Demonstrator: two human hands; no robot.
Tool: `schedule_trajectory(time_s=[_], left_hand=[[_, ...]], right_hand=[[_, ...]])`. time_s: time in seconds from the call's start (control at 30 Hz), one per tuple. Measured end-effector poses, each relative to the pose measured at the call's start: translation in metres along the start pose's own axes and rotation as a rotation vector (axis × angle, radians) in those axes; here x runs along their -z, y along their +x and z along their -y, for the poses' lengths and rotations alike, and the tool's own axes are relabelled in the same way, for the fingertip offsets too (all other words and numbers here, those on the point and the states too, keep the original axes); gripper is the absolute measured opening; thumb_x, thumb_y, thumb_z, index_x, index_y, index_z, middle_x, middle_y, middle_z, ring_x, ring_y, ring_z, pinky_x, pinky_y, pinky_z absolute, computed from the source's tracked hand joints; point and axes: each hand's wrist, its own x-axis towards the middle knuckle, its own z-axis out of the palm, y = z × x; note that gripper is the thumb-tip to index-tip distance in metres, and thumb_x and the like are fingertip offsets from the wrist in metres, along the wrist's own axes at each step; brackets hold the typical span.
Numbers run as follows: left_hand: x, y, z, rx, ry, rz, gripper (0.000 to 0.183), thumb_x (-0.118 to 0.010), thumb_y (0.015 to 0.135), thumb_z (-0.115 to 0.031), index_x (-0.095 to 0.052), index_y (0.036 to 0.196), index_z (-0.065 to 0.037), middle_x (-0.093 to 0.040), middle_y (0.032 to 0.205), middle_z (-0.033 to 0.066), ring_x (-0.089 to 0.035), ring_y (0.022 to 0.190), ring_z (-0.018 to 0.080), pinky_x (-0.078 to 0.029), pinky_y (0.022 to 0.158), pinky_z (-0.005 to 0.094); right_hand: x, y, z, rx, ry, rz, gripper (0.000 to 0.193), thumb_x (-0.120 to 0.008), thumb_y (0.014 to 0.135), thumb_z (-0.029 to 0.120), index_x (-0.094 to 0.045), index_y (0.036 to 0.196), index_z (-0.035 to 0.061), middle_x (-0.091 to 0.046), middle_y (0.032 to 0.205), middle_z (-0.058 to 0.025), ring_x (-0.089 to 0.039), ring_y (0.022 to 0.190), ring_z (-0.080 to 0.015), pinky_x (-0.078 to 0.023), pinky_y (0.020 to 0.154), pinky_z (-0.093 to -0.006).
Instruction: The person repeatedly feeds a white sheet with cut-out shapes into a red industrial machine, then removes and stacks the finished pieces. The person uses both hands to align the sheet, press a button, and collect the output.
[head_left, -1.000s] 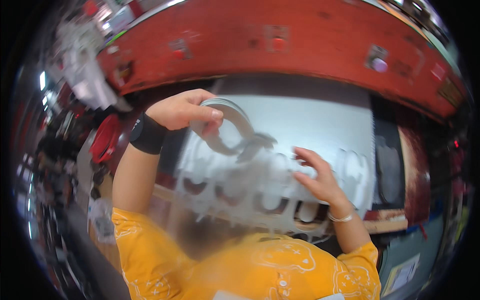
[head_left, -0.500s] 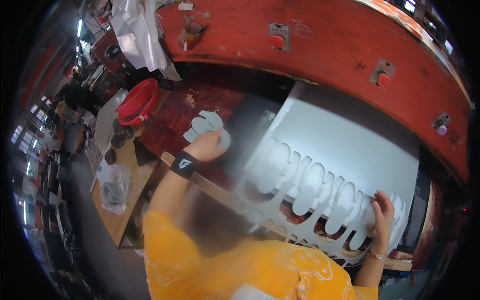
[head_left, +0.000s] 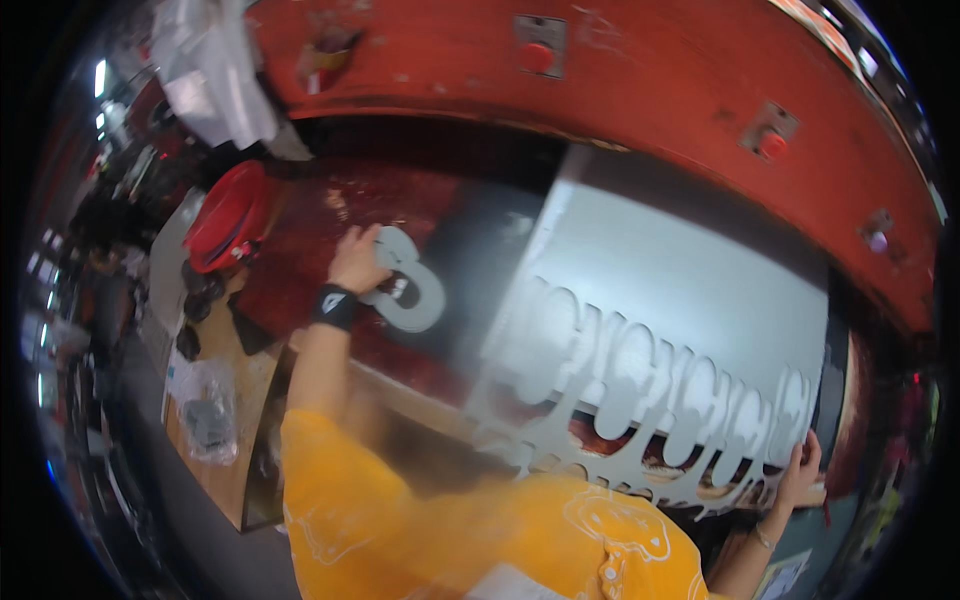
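My left hand (head_left: 358, 262) reaches over the dark red board and closes its fingers on the near-left edge of some grey flat cut-out pieces (head_left: 425, 300). They are rounded, overlap one another and leave a dark gap in the middle. A black band circles that wrist. On the right lies a large pale grey sheet (head_left: 690, 250) with a row of elongated, sole-like shapes cut in its near part. Several near openings show the red board below. My right hand (head_left: 800, 470) is at the sheet's lower right corner, fingers extended and apart, beside the last cut shape (head_left: 788, 415).
A red machine beam (head_left: 650, 90) with round push buttons spans the far side. A red basin (head_left: 228, 215) stands at the left, near dark lumps. On the wooden side table (head_left: 225, 350) lies a clear plastic bag (head_left: 208, 415). White plastic sheeting (head_left: 205, 80) hangs at the upper left.
My left hand has shifted from the right of the small grey pieces to their left side, and the pieces have turned. My right hand has slid down and right along the sheet. The view has shifted.
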Motion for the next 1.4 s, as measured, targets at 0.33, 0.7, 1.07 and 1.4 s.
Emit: schedule_trajectory(time_s=[0.33, 0.7, 1.07, 1.4], left_hand=[[-0.054, -0.126, -0.112, -0.383, -0.891, 0.073, 0.040, -0.051, 0.090, -0.001, -0.050, 0.129, 0.007, -0.060, 0.121, 0.0163, -0.057, 0.110, 0.0213, -0.043, 0.096, 0.0309], [-0.084, -0.142, -0.116, -0.200, -1.045, -0.038, 0.042, -0.042, 0.098, -0.010, -0.043, 0.136, 0.007, -0.055, 0.130, 0.0147, -0.054, 0.114, 0.0178, -0.039, 0.100, 0.0298], [-0.091, -0.158, -0.125, -0.210, -0.963, -0.195, 0.042, -0.043, 0.098, -0.014, -0.046, 0.134, 0.007, -0.056, 0.130, 0.0136, -0.054, 0.113, 0.0178, -0.039, 0.098, 0.0297], [-0.053, -0.128, -0.151, -0.318, -0.310, -0.231, 0.036, -0.056, 0.085, -0.010, -0.059, 0.118, 0.003, -0.054, 0.127, 0.0204, -0.049, 0.119, 0.0336, -0.036, 0.103, 0.0386]], right_hand=[[0.029, -0.019, -0.024, -0.476, 0.469, 0.109, 0.027, -0.054, 0.094, 0.014, -0.060, 0.119, 0.0042, -0.056, 0.074, 0.0033, -0.048, 0.056, -0.0048, -0.040, 0.049, -0.0188], [0.041, -0.008, 0.011, -0.069, -0.041, 0.354, 0.058, -0.071, 0.072, 0.011, -0.056, 0.128, 0.0085, -0.058, 0.114, -0.0130, -0.060, 0.086, -0.0184, -0.051, 0.077, -0.0292], [0.034, 0.003, -0.003, 0.054, -0.084, 0.273, 0.050, -0.071, 0.073, 0.009, -0.062, 0.122, 0.0088, -0.061, 0.083, -0.0095, -0.056, 0.062, -0.0147, -0.046, 0.059, -0.0265], [0.045, 0.029, 0.029, 0.056, 0.203, 0.337, 0.053, -0.066, 0.075, 0.007, -0.055, 0.126, 0.0000, -0.061, 0.103, -0.0101, -0.058, 0.087, -0.0165, -0.050, 0.077, -0.0305]])
